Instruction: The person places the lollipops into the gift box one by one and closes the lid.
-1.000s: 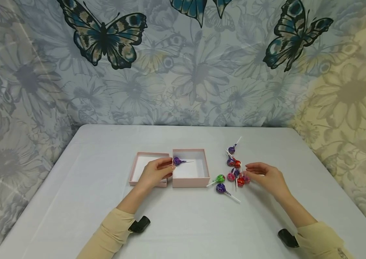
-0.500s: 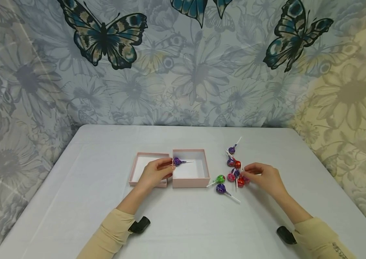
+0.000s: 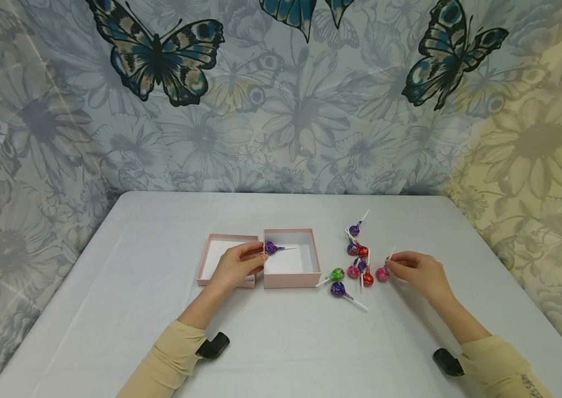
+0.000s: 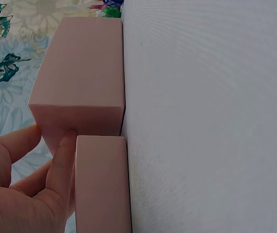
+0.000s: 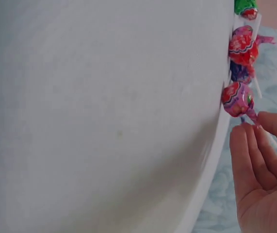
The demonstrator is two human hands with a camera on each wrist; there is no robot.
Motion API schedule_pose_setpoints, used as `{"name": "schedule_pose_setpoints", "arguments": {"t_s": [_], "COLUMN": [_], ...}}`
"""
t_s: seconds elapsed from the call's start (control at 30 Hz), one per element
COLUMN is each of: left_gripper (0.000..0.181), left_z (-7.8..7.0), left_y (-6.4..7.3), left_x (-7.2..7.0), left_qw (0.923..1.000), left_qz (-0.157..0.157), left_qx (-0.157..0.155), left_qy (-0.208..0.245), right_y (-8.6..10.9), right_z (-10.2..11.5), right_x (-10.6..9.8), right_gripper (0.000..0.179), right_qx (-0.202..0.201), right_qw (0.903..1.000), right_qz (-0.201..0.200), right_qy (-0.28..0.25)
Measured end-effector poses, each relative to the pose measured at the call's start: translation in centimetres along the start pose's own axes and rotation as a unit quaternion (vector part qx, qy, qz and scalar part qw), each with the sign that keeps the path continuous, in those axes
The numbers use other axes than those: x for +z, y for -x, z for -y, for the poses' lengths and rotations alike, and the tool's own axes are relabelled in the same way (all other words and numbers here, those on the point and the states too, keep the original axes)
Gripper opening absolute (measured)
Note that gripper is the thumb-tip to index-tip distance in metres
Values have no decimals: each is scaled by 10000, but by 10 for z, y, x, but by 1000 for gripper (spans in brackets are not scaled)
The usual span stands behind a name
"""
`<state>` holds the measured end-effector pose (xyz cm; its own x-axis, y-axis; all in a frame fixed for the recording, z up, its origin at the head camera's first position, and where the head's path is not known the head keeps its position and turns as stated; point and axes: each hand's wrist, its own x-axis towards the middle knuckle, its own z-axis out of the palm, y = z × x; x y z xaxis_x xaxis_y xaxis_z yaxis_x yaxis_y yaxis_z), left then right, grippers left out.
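– Hands first: what are they doing?
– Right hand (image 3: 419, 273), right of centre, pinches a pink lollipop (image 3: 382, 274) between thumb and fingertips at its neck. Left hand (image 3: 237, 264), left of centre, has its fingers loosely extended, tips touching the left wall of a deep box (image 3: 292, 281).
– How do they look?
– Lollipop: ball-shaped, in shiny, crinkled wrapper twisted at the neck. Box: smooth, pale pink outside, white inside.
– Where's the lollipop, exactly?
– Just left of the right fingertips, ball lowest, stick tilting up; well apart from the left hand.
– Anything between it and the box?
– Clustered red, pink and purple lollipops (image 3: 368, 278), then a green lollipop (image 3: 337, 275).
– Elsewhere?
– One purple lollipop (image 3: 271, 248) inside the box; a shallow tray (image 3: 221, 254) left of it; white table (image 3: 261, 354) beneath; butterfly-printed backdrop (image 3: 305, 116) above.
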<state>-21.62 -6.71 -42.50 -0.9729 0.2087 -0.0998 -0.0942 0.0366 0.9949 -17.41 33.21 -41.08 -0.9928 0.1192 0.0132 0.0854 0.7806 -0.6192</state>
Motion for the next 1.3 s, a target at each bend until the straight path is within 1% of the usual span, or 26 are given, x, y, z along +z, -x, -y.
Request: {"name": "schedule_pose_setpoints", "arguments": {"t_s": [0.2,0.3,0.43,0.47,0.53,0.6,0.67,0.73,0.77,0.83,0.9,1.03,1.17,1.3], "left_gripper": [44,44,45,45,46,46,47,47,47,46,45,44,44,44], "left_z": [1,0,0,-1,-1,-1,-1,-1,-1,0,-1,-1,0,1], "left_y": [0,0,1,1,1,1,1,1,1,0,0,0,0,-1], "left_x": [0,0,0,-1,-1,-1,-1,-1,-2,-2,-1,-1,-1,-1], "left_qw": [10000,10000,10000,10000,10000,10000,10000,10000,10000,10000,10000,10000,10000,10000], "left_qz": [10,25,45,49,67,70,73,73,71,63,51,13,12,21], "left_qx": [-13,1,14,4,-4,-18,-22,-5,6,30,44,21,5,27], "left_qy": [-8,-14,7,14,23,22,14,11,12,25,27,23,23,9], "right_y": [1,2,5,7,9,9,8,6,4,1,-2,-8,-11,-13], "right_z": [-7,-9,-10,-9,-8,-5,-2,2,3,6,8,7,4,1], "right_x": [-5,-8,-12,-13,-16,-17,-17,-16,-16,-16,-16,-15,-12,-10], "right_gripper": [55,55,51,48,40,30,22,21,24,28,30,31,28,25], "right_qx": [464,498,327,217,-154,-737,-1463,-2160,-2420,-2721,-2776,-2602,-2552,-2439], "right_qw": [9986,9983,9986,9988,9986,9956,9864,9726,9660,9559,9506,9481,9477,9523], "right_qz": [244,298,300,232,30,-202,-375,-376,-300,-105,142,602,735,796], "right_qy": [23,97,282,377,496,550,643,777,861,1100,1382,1727,1773,1651]}}
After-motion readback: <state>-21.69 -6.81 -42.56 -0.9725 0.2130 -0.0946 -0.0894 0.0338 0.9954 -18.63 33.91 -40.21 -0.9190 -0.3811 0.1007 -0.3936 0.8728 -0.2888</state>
